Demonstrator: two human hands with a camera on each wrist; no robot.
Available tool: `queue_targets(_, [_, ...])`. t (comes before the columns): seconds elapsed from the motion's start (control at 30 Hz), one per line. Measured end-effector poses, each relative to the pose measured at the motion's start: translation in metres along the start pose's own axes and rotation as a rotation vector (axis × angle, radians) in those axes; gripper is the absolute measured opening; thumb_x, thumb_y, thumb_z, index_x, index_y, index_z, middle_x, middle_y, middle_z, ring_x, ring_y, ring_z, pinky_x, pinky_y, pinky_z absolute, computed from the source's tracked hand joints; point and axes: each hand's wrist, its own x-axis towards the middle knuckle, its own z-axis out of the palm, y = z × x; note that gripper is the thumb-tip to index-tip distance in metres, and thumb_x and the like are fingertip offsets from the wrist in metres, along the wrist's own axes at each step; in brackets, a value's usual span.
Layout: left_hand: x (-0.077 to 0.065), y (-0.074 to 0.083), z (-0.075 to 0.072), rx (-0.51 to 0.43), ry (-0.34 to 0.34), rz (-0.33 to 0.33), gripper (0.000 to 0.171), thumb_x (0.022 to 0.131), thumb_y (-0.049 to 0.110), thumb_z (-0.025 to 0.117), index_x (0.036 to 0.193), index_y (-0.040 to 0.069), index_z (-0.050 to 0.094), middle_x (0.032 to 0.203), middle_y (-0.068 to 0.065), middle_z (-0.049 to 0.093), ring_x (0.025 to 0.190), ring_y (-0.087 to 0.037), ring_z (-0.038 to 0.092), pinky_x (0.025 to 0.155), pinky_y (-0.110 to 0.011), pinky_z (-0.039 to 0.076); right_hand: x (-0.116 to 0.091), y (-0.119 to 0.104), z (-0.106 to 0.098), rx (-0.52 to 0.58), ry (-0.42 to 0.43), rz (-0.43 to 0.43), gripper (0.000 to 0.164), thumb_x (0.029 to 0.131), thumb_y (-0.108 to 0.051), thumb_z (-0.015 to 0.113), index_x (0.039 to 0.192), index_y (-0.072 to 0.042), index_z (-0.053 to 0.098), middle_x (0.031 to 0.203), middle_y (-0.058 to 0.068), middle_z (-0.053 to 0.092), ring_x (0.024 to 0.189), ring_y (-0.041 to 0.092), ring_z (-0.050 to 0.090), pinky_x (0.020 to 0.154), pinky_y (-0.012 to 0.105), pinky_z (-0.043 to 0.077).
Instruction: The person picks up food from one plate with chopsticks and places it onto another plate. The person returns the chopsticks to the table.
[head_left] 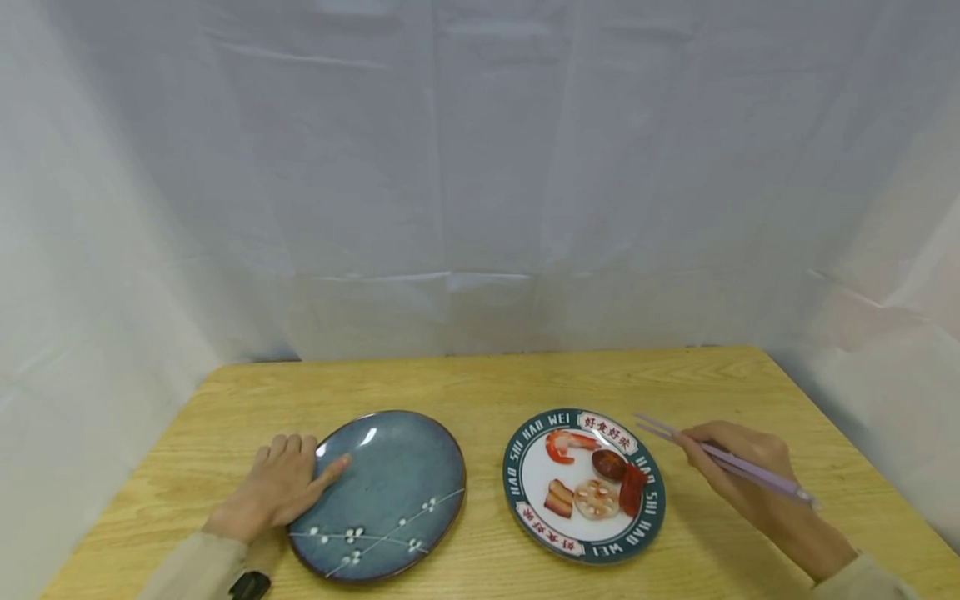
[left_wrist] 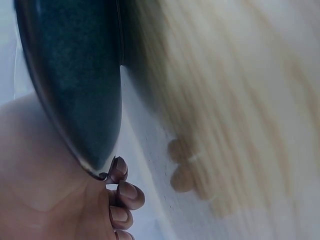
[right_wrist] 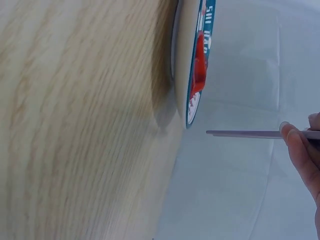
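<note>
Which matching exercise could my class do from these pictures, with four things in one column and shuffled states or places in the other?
1. Slim purple chopsticks
2. Round glazed blue plate with white blossoms
3. Round white plate with dark green lettered rim
4. Pale, holed lotus-root slice

A. Bears several food pieces
B. Touched by the left hand
C. Lies among other food pieces
D. Held in the right hand

Pairs: 1-D, 2-B, 3-A, 4-C

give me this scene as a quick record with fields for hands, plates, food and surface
left hand: holds blue plate at its rim, thumb over the top
right hand: holds lilac chopsticks, tips apart from the food
lettered plate: between blue plate and right hand
food: shrimp, lotus slice, three other pieces
surface: wooden table
</note>
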Motion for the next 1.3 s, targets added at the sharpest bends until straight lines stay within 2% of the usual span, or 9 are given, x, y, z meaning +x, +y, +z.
queue_targets(0.13, [0.0, 0.0, 0.0, 0.0, 0.001, 0.006, 0.063, 0.096, 0.058, 0.043, 0.099, -0.005, 0.052, 0.095, -0.022, 0.054, 0.095, -0.043, 0.05, 0.078, -0.055, 0.036, 0.0, -0.002, 0.0, 0.03, -0.017, 0.034, 0.027, 0.093, -0.025, 0.065, 0.079, -0.003, 0.071, 0.063, 0.0, 0.065, 0.051, 0.001, 0.058, 0.044, 0.01, 0.04])
queue_targets(0.3, [-0.001, 0.002, -0.001, 0.002, 0.006, 0.003, 0.062, 0.096, 0.056, 0.045, 0.099, -0.005, 0.052, 0.096, -0.023, 0.054, 0.096, -0.043, 0.05, 0.079, -0.055, 0.036, 0.001, -0.004, 0.0, 0.098, -0.029, 0.077, 0.004, 0.083, -0.004, 0.073, 0.079, -0.003, 0.071, 0.063, -0.002, 0.065, 0.05, 0.002, 0.059, 0.042, 0.01, 0.04])
queue_targets(0.47, [-0.001, 0.002, -0.002, 0.01, 0.001, -0.002, 0.061, 0.097, 0.056, 0.044, 0.098, -0.005, 0.052, 0.096, -0.023, 0.054, 0.095, -0.043, 0.05, 0.079, -0.055, 0.036, 0.002, -0.007, 0.002, 0.196, -0.041, 0.15, 0.024, 0.069, 0.017, 0.071, 0.079, -0.005, 0.071, 0.064, -0.004, 0.065, 0.05, 0.004, 0.06, 0.041, 0.012, 0.041])
queue_targets(0.67, [0.0, 0.0, 0.001, 0.005, 0.004, -0.004, 0.063, 0.097, 0.057, 0.043, 0.099, -0.004, 0.052, 0.097, -0.023, 0.054, 0.097, -0.044, 0.05, 0.08, -0.056, 0.036, 0.001, -0.01, 0.005, 0.308, -0.048, 0.221, 0.034, 0.065, 0.027, 0.067, 0.081, -0.004, 0.071, 0.064, -0.002, 0.066, 0.051, 0.005, 0.061, 0.041, 0.016, 0.044])
queue_targets(0.9, [0.0, -0.001, 0.004, 0.006, 0.035, 0.004, 0.061, 0.096, 0.057, 0.044, 0.095, -0.003, 0.053, 0.093, -0.022, 0.054, 0.094, -0.043, 0.05, 0.077, -0.054, 0.035, 0.001, -0.017, 0.01, 0.325, -0.083, 0.357, 0.031, 0.07, 0.025, 0.067, 0.079, -0.004, 0.07, 0.065, -0.003, 0.066, 0.052, 0.006, 0.062, 0.043, 0.02, 0.047])
queue_targets(1.07, [-0.001, 0.001, 0.001, 0.01, 0.024, 0.0, 0.061, 0.096, 0.057, 0.045, 0.096, -0.004, 0.053, 0.094, -0.022, 0.054, 0.094, -0.042, 0.051, 0.077, -0.054, 0.036, -0.001, -0.018, 0.016, 0.292, -0.077, 0.396, 0.028, 0.072, 0.023, 0.068, 0.077, -0.004, 0.069, 0.062, -0.004, 0.065, 0.049, 0.006, 0.06, 0.041, 0.018, 0.045])
queue_targets(1.13, [-0.001, 0.001, 0.001, 0.008, 0.016, -0.002, 0.061, 0.096, 0.056, 0.045, 0.097, -0.005, 0.053, 0.094, -0.022, 0.054, 0.093, -0.042, 0.051, 0.077, -0.054, 0.036, 0.0, -0.019, 0.017, 0.261, -0.096, 0.415, 0.025, 0.075, 0.019, 0.069, 0.077, -0.006, 0.069, 0.061, -0.004, 0.065, 0.049, 0.006, 0.06, 0.04, 0.018, 0.044])
queue_targets(1.3, [0.0, 0.001, 0.0, 0.004, -0.005, -0.005, 0.064, 0.097, 0.057, 0.044, 0.099, -0.006, 0.053, 0.094, -0.022, 0.053, 0.094, -0.042, 0.05, 0.078, -0.055, 0.036, 0.006, -0.022, 0.02, 0.228, -0.173, 0.528, 0.017, 0.087, 0.002, 0.069, 0.079, -0.013, 0.068, 0.061, -0.004, 0.065, 0.051, 0.011, 0.062, 0.042, 0.022, 0.046])
